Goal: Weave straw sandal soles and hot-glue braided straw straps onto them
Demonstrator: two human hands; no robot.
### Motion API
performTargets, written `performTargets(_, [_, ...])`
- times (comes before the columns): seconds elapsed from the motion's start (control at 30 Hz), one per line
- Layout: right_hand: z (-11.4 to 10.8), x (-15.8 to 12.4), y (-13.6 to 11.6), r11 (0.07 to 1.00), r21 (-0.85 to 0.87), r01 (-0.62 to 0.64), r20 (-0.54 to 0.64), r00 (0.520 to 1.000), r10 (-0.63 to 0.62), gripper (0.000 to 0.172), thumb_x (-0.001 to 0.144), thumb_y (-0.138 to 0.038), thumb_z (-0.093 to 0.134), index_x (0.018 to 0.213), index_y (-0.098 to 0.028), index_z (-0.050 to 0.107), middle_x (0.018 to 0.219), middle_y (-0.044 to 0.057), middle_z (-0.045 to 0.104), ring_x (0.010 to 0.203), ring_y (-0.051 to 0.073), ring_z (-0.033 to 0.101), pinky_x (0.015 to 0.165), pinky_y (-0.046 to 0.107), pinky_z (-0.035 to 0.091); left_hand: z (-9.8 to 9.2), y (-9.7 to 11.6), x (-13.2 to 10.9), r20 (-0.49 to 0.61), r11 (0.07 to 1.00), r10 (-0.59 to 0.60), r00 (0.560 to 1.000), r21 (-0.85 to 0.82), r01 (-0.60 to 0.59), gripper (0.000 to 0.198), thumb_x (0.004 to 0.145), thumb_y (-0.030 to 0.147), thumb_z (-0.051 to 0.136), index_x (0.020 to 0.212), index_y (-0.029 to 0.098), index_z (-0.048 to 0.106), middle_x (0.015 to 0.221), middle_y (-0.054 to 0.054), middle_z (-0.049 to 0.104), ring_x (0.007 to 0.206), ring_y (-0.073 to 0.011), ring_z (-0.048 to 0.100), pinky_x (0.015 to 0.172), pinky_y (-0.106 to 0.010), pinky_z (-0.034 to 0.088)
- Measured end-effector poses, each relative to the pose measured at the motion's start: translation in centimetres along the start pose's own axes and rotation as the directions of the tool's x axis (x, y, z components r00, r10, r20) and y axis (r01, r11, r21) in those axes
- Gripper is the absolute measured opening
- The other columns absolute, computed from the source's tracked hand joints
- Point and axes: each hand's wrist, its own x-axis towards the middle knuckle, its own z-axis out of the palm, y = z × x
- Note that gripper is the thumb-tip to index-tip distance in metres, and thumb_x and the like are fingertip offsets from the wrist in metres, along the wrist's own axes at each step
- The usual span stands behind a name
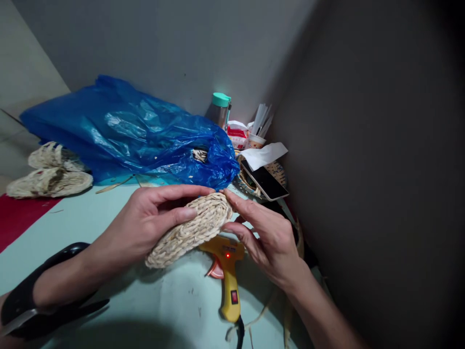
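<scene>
A braided straw sole (189,230), oval and pale, is held above the table between both hands. My left hand (156,213) is closed around its left and upper side, thumb lying on the braided face. At the far right end, my right hand (265,230) pinches the rim between its fingers and thumb. Beneath the sole lies a yellow glue gun (229,286), its red light lit and its nozzle end partly covered by the sole. The sole's underside is hidden.
A blue plastic bag (145,131) spreads across the back. Two woven straw slippers (51,182) lie at left. Toward the back right are a phone (267,182), a bottle (220,109), white paper (265,154) and a cup of sticks (256,140). A dark wall borders the right.
</scene>
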Motion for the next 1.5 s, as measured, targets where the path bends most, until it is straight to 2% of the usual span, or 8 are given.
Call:
performTargets(0.2, [0.8,0.1,-0.6,0.968,0.158,-0.194,0.017,0.981,0.194,0.048,0.103,-0.016,0.056,0.149,-0.007,0.051,0.142,0.017,0.064,0.108,0.017,0.071,0.094,0.024,0.056,1.9,-0.8,-0.5,-0.137,0.980,-0.010,0.991,-0.198,-0.017,0.024,0.081,0.027,0.078,0.105,0.030,0.082,0.108,-0.001,0.082,0.095,-0.0217,0.076,0.083,-0.026,0.061])
performTargets(0.33, [1.2,-0.1,-1.1,0.903,0.267,-0.336,-0.030,0.934,0.356,0.046,0.103,-0.021,0.055,0.149,-0.015,0.055,0.123,0.010,0.074,0.084,0.014,0.069,0.084,0.025,0.056,2.9,-1.2,-1.0,-0.208,0.990,0.088,0.974,-0.091,-0.108,0.028,0.087,0.030,0.072,0.113,0.031,0.080,0.117,-0.004,0.078,0.105,-0.0234,0.071,0.096,-0.033,0.057])
performTargets(0.5, [1.0,0.0,-0.9,0.792,0.427,-0.436,-0.085,0.853,0.515,0.038,0.102,-0.026,0.055,0.138,-0.030,0.066,0.097,0.001,0.074,0.065,0.011,0.060,0.067,0.024,0.052,2.8,-0.6,-0.4,-0.091,0.989,0.094,0.991,-0.105,-0.103,0.037,0.088,0.045,0.072,0.122,0.030,0.078,0.122,-0.010,0.071,0.109,-0.0284,0.068,0.085,-0.034,0.059])
performTargets(0.63, [0.1,0.4,0.4,0.736,0.491,-0.466,-0.118,0.802,0.586,0.037,0.101,-0.030,0.057,0.136,-0.023,0.067,0.078,-0.001,0.069,0.062,0.012,0.060,0.065,0.024,0.050,0.3,0.8,1.9,-0.372,0.903,-0.021,0.928,-0.406,-0.142,0.045,0.073,0.042,0.087,0.112,0.022,0.077,0.119,-0.010,0.072,0.101,-0.0277,0.070,0.078,-0.034,0.061])
performTargets(0.83, [-0.5,0.7,2.9,0.630,0.632,-0.452,-0.072,0.775,0.628,0.042,0.096,-0.037,0.059,0.130,-0.015,0.068,0.078,0.003,0.068,0.058,0.013,0.056,0.057,0.026,0.048,-5.1,2.4,4.2,-0.575,0.872,0.067,0.815,-0.363,-0.327,0.041,0.059,0.031,0.093,0.092,0.021,0.072,0.084,0.002,0.066,0.073,-0.0121,0.062,0.064,-0.018,0.055])
performTargets(1.17, [-1.1,1.1,1.4,0.640,0.629,-0.441,0.074,0.854,0.515,0.033,0.095,-0.033,0.062,0.123,-0.019,0.074,0.081,0.001,0.066,0.059,0.011,0.057,0.057,0.025,0.050,-0.2,0.0,3.1,-0.053,0.965,0.005,0.999,-0.261,-0.019,0.032,0.091,0.050,0.065,0.097,0.019,0.061,0.053,0.013,0.026,0.042,-0.0054,0.019,0.039,-0.015,0.021])
performTargets(1.4, [-1.1,0.8,0.6,0.694,0.586,-0.418,0.108,0.889,0.444,0.032,0.099,-0.035,0.057,0.125,-0.022,0.072,0.091,0.003,0.070,0.061,0.011,0.057,0.059,0.024,0.051,0.9,0.2,3.3,0.043,0.992,-0.021,0.999,-0.124,0.026,0.037,0.091,0.054,0.062,0.098,0.017,0.068,0.047,0.012,0.028,0.040,-0.0069,0.022,0.039,-0.018,0.022])
performTargets(1.5, [-1.0,0.8,0.4,0.712,0.564,-0.417,0.116,0.894,0.432,0.031,0.100,-0.032,0.056,0.125,-0.022,0.071,0.092,0.003,0.071,0.062,0.010,0.057,0.059,0.024,0.052,0.7,0.3,3.6,0.023,0.998,0.035,0.999,-0.055,-0.033,0.023,0.087,0.041,0.071,0.091,0.019,0.074,0.055,0.005,0.049,0.046,-0.0100,0.044,0.047,-0.021,0.037])
